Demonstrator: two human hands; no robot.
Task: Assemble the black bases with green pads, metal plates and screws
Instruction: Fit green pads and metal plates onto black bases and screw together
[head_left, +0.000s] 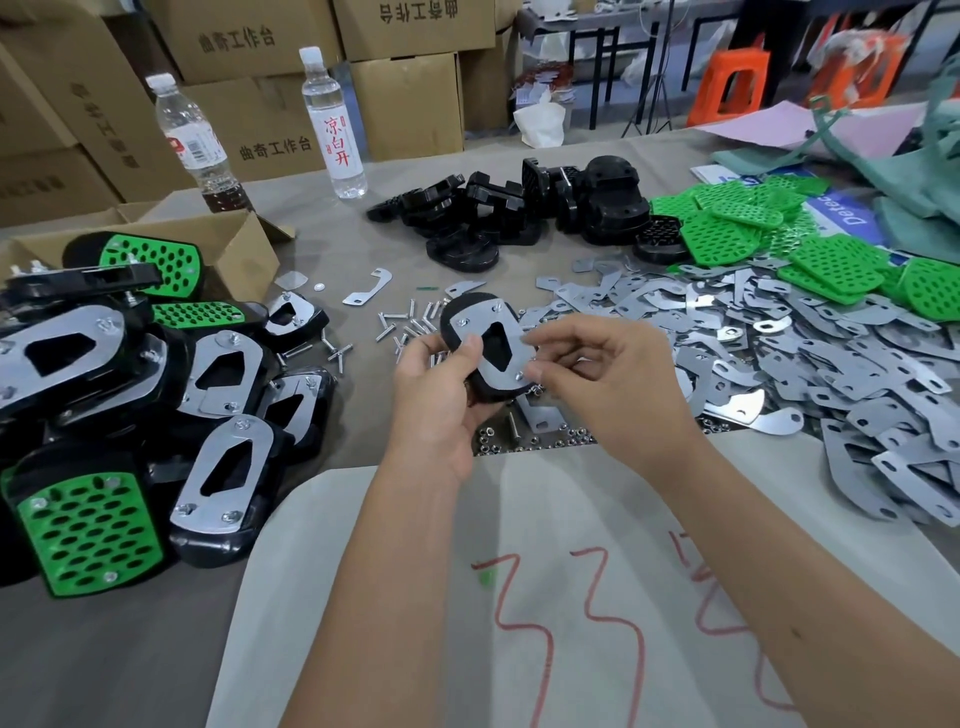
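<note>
My left hand (434, 395) grips a black base (475, 322) with a metal plate (496, 345) on its upper face, held above the table's middle. My right hand (587, 364) touches the plate's lower right corner with thumb and fingertips curled at a screw there; what it pinches is too small to make out. Loose screws (410, 325) lie just beyond the base. Small nuts (524, 441) are scattered under my hands. Bare black bases (519, 208) are heaped at the back, green pads (779, 234) at the right, metal plates (805, 353) in a wide pile.
Finished assemblies (130, 405) are stacked at the left, beside a cardboard box (228, 249). Two water bottles (332, 124) stand at the back. A white sheet with red marks (545, 597) covers the near table edge. Cardboard cartons rise behind the table.
</note>
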